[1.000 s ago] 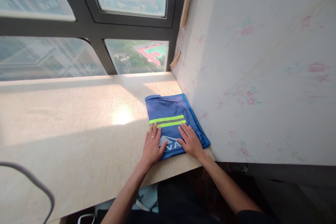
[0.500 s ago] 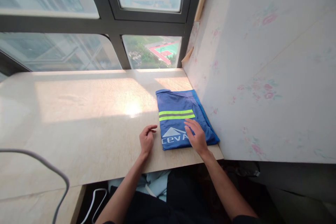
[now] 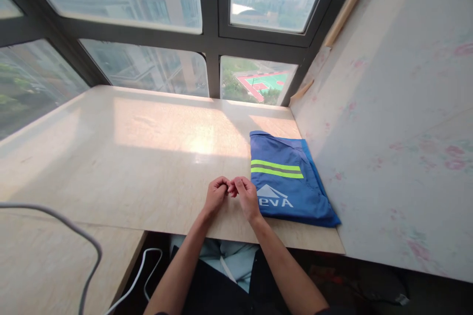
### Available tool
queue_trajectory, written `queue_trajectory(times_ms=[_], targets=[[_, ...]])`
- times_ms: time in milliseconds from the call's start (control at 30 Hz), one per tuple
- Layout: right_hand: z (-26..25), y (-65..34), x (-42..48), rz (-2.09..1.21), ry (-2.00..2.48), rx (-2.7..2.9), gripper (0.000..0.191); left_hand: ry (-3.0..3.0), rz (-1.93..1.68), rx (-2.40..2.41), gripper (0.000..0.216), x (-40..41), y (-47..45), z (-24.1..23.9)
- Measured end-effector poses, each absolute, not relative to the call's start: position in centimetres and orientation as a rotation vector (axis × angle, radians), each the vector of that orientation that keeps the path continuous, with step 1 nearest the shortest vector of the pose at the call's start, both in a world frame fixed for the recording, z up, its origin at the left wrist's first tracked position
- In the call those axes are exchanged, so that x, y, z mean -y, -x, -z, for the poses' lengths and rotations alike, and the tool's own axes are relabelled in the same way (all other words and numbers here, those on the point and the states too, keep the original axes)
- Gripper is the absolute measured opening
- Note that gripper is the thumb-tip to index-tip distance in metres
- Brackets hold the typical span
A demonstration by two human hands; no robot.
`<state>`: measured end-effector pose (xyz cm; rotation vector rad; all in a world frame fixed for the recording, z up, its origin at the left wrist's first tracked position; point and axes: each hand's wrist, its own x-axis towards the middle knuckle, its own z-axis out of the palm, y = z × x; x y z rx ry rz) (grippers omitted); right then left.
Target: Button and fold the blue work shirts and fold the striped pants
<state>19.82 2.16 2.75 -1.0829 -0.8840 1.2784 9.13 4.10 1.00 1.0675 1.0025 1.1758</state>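
Observation:
My left hand (image 3: pixel 216 194) is closed with its fingers curled, just above the pale tabletop. Right beside it, my right hand (image 3: pixel 245 196) is also closed, thumb bent over the fingers. The fingertips of both hands meet, and nothing shows between them. A folded blue garment (image 3: pixel 279 152) lies flat to the right, with a yellow-green and grey reflective stripe (image 3: pixel 277 169) and white lettering (image 3: pixel 276 202) partly covered by my right hand. That hand overlaps the garment's left edge in view; I cannot tell whether it touches it.
The pale tabletop (image 3: pixel 166 177) runs to the windows (image 3: pixel 258 78) at the back. A flower-patterned wall (image 3: pixel 399 157) borders the garment on the right. A grey cable (image 3: pixel 88 246) arcs over the left front, and a white cable (image 3: pixel 138 270) hangs below the edge.
My right hand has left the garment, moved to meet my left hand and closed. The view has swung left, so the garment appears farther right.

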Motion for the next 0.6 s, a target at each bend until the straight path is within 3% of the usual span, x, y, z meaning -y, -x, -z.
queue_trajectory(times_ms=[167, 600], targets=[[-0.8, -18.8, -1.6, -1.286, 1.117, 0.803, 0.052, -1.086, -1.163, -1.056, 0.009, -4.0, -8.4, -0.5], [-0.3, -19.6, -1.1, -1.457, 1.016, 0.757, 0.038, -0.888, -1.155, -1.001, 0.024, -3.8, -7.9, -0.3]])
